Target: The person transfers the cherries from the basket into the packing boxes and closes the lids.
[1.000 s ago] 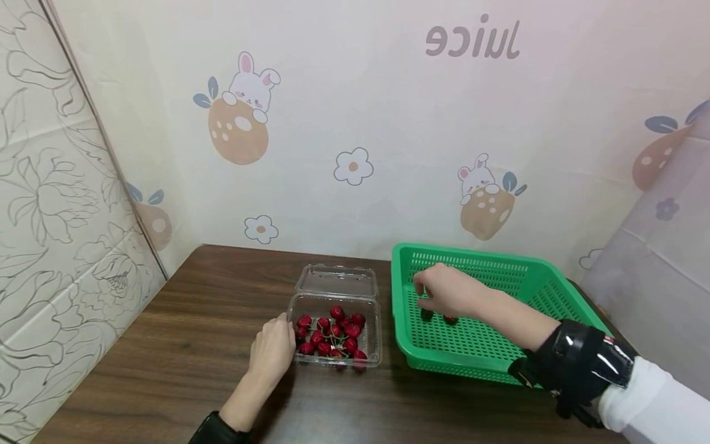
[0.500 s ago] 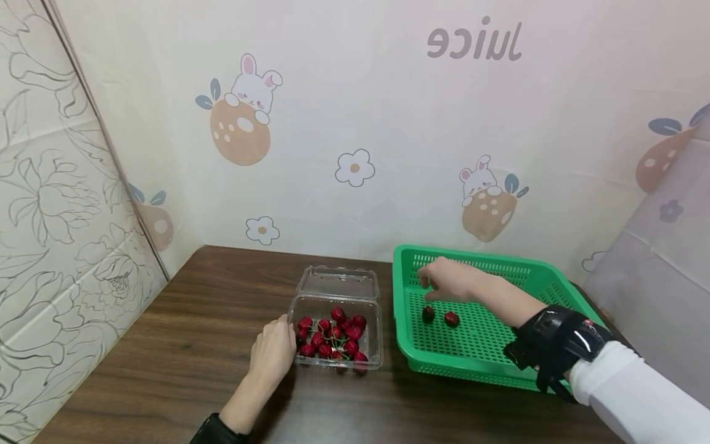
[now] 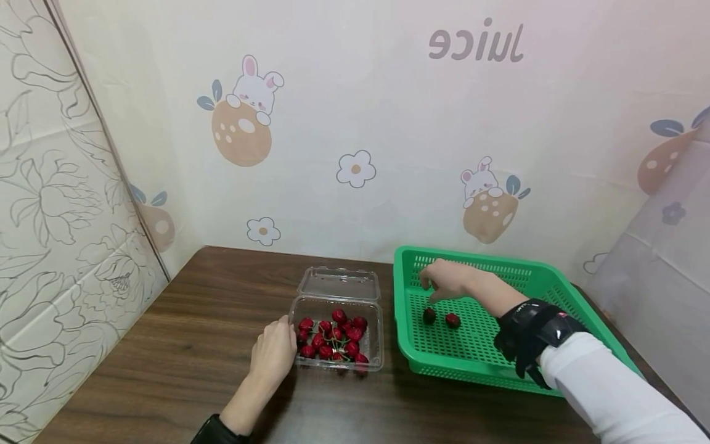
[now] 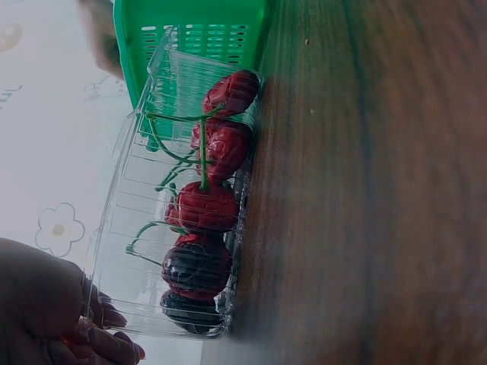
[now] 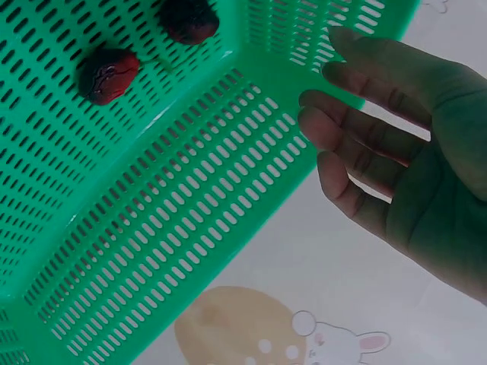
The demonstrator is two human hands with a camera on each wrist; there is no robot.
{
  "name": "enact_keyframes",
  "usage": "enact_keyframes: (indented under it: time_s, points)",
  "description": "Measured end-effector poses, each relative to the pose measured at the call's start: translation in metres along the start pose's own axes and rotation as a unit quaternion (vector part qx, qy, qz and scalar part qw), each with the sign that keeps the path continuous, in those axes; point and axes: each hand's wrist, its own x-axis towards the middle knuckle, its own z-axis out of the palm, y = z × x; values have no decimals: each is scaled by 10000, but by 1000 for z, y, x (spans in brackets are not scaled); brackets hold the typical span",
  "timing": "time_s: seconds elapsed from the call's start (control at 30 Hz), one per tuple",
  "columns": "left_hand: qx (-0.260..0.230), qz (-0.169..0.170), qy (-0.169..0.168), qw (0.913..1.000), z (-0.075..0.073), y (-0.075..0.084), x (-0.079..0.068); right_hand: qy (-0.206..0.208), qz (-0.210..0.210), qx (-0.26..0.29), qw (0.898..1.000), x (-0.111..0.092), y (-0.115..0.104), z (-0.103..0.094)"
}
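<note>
At the left side of a clear plastic clamshell box (image 3: 379, 342), my left hand (image 3: 272, 353) grips the rim. In the left wrist view, the left hand's fingertips (image 4: 114, 346) curl at the box's near end. Several red cherries (image 3: 336, 333), some with green stems (image 4: 202, 152), lie inside the box. My right hand (image 3: 450, 280) hovers over the left part of a green plastic basket (image 3: 471, 372), its fingers loosely bent. The right wrist view shows nothing in the right hand (image 5: 411, 137). Two dark red cherries, one left (image 3: 429, 316) and one right (image 3: 453, 320), rest on the basket floor.
The box's hinged lid (image 3: 339, 283) lies back toward the wall. Box and basket stand side by side on a brown wooden table (image 3: 183, 345). A patterned wall covering (image 3: 355, 92) rises behind, with another panel (image 3: 61, 216) at the left.
My right hand has lifted from near the two cherries in the basket, uncovering them, and its forearm has swung nearer to me. The left hand keeps its grip on the box.
</note>
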Motion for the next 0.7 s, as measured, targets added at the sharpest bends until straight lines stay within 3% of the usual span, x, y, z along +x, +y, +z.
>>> enact_keyframes:
  time_s: [0.33,0.7]
  points:
    - [8,-29,-22,10000,-2,0,-1,-430,-44,33,9991,13,12,12]
    - [15,-47,-47,10000,-1,0,1,-898,190,117,9957,28,12,14]
